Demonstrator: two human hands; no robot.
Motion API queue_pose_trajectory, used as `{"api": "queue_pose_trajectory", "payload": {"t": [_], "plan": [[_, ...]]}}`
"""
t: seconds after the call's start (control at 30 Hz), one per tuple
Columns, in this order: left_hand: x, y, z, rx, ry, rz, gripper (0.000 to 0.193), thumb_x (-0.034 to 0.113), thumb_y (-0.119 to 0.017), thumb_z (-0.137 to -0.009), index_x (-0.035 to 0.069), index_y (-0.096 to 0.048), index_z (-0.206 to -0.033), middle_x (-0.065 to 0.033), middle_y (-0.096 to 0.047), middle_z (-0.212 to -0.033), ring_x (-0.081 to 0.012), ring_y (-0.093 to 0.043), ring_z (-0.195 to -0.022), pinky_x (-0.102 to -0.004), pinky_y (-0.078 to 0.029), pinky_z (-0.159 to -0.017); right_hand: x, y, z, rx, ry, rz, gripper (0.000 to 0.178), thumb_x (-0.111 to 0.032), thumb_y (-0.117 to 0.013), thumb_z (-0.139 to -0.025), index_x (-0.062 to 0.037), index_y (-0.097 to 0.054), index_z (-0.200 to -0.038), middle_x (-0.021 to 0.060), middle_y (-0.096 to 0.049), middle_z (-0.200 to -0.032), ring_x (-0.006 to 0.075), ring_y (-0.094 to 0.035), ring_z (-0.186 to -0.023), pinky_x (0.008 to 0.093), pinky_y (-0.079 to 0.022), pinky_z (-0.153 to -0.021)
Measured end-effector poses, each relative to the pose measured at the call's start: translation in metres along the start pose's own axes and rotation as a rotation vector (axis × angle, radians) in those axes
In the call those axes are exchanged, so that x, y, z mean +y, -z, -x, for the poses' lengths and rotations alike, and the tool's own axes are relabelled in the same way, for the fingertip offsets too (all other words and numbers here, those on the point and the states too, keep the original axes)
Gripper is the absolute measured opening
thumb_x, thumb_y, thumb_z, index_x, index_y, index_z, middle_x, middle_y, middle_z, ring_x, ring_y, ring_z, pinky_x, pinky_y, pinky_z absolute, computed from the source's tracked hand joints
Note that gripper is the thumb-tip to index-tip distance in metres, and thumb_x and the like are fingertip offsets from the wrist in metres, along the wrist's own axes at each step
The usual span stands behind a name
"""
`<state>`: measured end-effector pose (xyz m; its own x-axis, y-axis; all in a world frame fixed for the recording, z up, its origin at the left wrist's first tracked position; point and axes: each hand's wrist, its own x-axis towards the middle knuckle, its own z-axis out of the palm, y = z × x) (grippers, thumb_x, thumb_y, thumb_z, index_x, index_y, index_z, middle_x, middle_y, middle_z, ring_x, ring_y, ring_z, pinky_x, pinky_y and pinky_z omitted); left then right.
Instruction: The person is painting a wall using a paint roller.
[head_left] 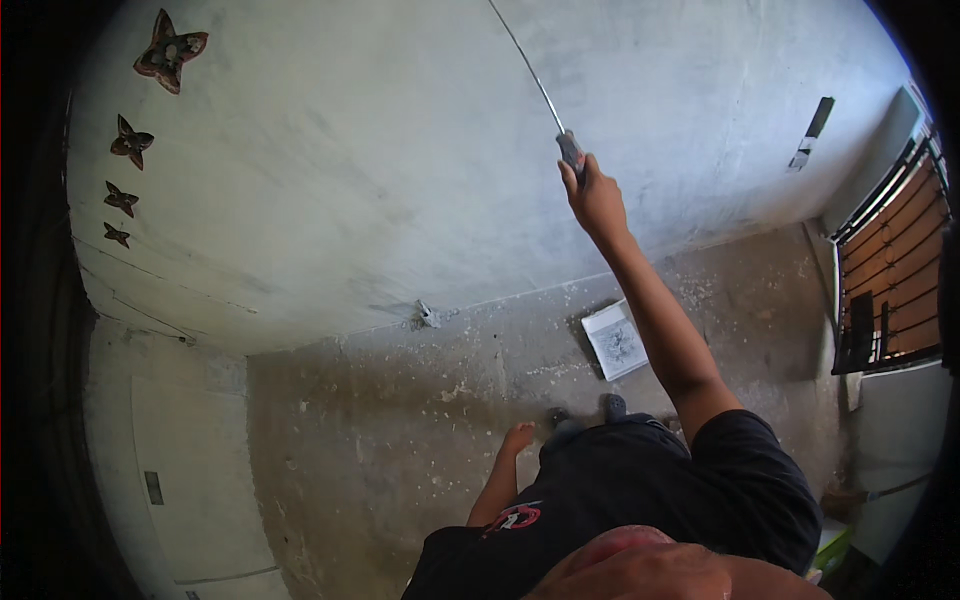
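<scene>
Raised in front of the wall [400,150], my right hand [600,205] is closed around the grey handle of a paint roller [571,152]. Its thin metal rod runs up and out past the top edge, so the roller head is out of sight. My left hand [518,437] hangs low by my body with its fingers curled and nothing visible in them. A white paint tray [595,335] with grey smears inside lies on the floor, below my right forearm.
Several star-shaped ornaments [171,52] hang on the wall at left. A crumpled whitish clump [426,315] lies at the wall's foot. The floor [380,420] is spotted with paint. At right is a barred window [893,265]; a pale door [200,480] stands at left.
</scene>
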<state>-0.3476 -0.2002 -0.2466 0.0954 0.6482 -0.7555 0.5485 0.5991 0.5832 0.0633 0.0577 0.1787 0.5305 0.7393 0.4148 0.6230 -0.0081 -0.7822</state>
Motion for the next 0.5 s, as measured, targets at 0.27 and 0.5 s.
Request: {"api": "queue_pose_trajectory", "payload": {"t": [0.27,0.5], "plan": [[0.018,-0.017,0.047,-0.009,0.1,0.045,0.058,0.043,-0.059,-0.088,-0.008,-0.057,-0.116,-0.0196,-0.062,-0.107,-0.0272,-0.063,-0.095,-0.0376,-0.055,-0.075,0.18,-0.072,0.171,-0.227,-0.264,0.103,0.037,-0.04,-0.055,-0.092,-0.0047,-0.047,-0.1,0.0281,-0.061,-0.071,0.0493,-0.059,-0.068,0.0573,-0.045,-0.058],[-0.053,-0.008,0.03,-0.034,0.17,0.066,0.048,0.035,-0.058,-0.089,-0.004,-0.058,-0.117,-0.0185,-0.062,-0.108,-0.0277,-0.063,-0.096,-0.0388,-0.055,-0.074,0.117,-0.07,0.144,-0.23,-0.23,0.059,0.039,-0.041,-0.055,-0.091,-0.0035,-0.049,-0.099,0.0271,-0.062,-0.071,0.0475,-0.06,-0.069,0.0548,-0.046,-0.06]]}}
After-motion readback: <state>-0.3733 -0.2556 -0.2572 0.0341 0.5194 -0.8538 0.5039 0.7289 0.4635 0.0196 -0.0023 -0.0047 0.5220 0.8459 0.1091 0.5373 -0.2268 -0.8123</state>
